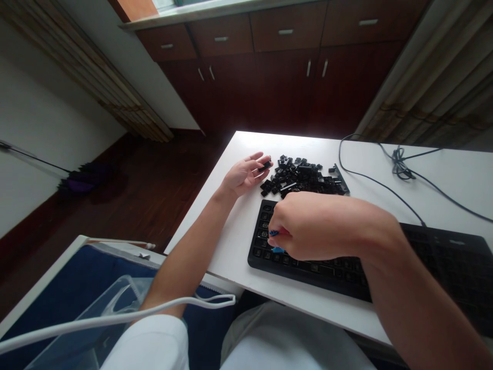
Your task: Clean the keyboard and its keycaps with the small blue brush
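My left hand [246, 173] is raised at the left of the table, palm turned up, with a black keycap [265, 166] between its fingers. Beside it lies a heap of loose black keycaps [304, 177]. My right hand [304, 226] is closed around a small blue tool [278, 250], most of which the hand hides; its kind cannot be made out. The tool's lower end is at the left part of a black keyboard [265, 257], whose key sockets there are bare. My right hand and forearm cover the keyboard's middle.
A black cable [379, 177] runs from the keyboard across the white table [231, 252] to a tied bundle. A white cord [115, 319] crosses at lower left, over a clear plastic box [115, 298]. Brown cabinets [262, 87] stand behind.
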A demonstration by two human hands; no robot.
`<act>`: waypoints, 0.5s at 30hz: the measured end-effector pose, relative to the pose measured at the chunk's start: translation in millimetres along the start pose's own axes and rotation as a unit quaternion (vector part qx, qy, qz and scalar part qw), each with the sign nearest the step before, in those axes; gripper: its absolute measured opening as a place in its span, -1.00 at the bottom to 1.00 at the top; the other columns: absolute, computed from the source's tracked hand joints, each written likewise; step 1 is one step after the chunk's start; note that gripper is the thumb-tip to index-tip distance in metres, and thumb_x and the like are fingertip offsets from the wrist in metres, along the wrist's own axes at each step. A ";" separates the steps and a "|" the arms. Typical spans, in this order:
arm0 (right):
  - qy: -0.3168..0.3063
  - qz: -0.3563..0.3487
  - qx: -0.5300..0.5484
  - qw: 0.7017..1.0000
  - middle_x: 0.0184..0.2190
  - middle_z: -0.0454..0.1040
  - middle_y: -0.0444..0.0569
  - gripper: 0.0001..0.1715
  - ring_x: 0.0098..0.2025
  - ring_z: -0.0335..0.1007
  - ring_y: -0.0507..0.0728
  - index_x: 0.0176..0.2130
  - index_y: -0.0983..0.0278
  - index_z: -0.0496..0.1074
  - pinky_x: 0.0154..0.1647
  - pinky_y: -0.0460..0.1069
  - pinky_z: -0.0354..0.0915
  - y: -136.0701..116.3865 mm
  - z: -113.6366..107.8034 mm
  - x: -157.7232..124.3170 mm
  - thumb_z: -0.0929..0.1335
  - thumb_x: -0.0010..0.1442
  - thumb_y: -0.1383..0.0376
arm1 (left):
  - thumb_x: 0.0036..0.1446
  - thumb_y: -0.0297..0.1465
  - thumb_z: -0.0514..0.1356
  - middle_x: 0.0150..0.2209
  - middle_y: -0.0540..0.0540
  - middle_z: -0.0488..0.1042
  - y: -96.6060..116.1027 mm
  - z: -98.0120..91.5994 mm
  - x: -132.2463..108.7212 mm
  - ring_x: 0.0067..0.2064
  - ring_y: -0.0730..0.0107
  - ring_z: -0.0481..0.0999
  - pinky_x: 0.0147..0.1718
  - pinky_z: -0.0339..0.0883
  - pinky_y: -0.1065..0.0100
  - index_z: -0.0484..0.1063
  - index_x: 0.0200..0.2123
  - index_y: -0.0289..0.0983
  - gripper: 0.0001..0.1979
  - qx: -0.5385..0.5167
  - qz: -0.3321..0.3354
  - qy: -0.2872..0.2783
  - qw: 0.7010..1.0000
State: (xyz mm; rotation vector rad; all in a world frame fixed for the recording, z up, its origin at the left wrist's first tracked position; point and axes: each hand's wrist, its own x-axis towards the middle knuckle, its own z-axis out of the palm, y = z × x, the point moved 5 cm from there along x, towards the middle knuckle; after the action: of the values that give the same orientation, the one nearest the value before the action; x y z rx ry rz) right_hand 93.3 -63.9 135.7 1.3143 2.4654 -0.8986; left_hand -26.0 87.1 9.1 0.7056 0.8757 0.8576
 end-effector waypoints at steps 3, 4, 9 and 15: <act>-0.001 -0.035 0.005 0.999 -0.62 0.39 -0.07 -0.62 -0.61 0.14 -0.01 -0.52 0.29 0.42 -0.53 -0.04 0.04 -1.9 -2.7 -2.3 0.28 0.24 0.16 | -0.02 -0.66 0.24 0.08 -0.14 0.51 -0.6 -0.5 0.4 0.12 0.17 0.52 0.05 0.45 0.23 0.41 -0.09 -0.25 -0.60 0.002 0.003 -0.003 1.000; 0.001 -0.048 0.009 0.999 -0.60 0.41 -0.07 -0.61 -0.60 0.15 -0.01 -0.52 0.29 0.42 -0.50 -0.04 0.06 -2.3 -3.4 -2.6 0.28 0.25 0.16 | -0.02 -0.66 0.24 0.08 -0.14 0.51 -0.7 -0.6 0.4 0.12 0.17 0.52 0.05 0.45 0.23 0.41 -0.09 -0.25 -0.60 0.002 0.003 -0.003 1.000; 0.017 -0.005 -0.005 1.000 -0.60 0.42 -0.09 -0.62 -0.62 0.12 -0.03 -0.53 0.28 0.38 -0.51 -0.04 0.02 4.6 -1.9 2.5 0.27 0.26 0.19 | -0.02 -0.66 0.24 0.08 -0.15 0.50 -0.6 -0.8 0.7 0.12 0.16 0.52 0.05 0.45 0.23 0.41 -0.10 -0.26 -0.61 0.000 0.002 -0.008 1.000; 0.130 0.003 -0.041 0.991 -0.55 0.45 -0.08 -0.61 -0.57 0.16 -0.01 -0.54 0.27 0.35 -0.48 -0.03 0.04 3.6 -12.6 -0.9 0.27 0.27 0.18 | -0.01 -0.65 0.24 0.10 -0.14 0.50 -0.2 -1.4 1.2 0.13 0.17 0.52 0.07 0.44 0.22 0.41 -0.07 -0.24 -0.60 0.001 -0.002 -0.008 1.000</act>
State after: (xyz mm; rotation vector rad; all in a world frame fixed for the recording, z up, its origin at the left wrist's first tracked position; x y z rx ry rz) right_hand 97.9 -55.4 144.6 1.4922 2.6568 -0.6508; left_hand -26.7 88.3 7.8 0.7113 0.8632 0.8471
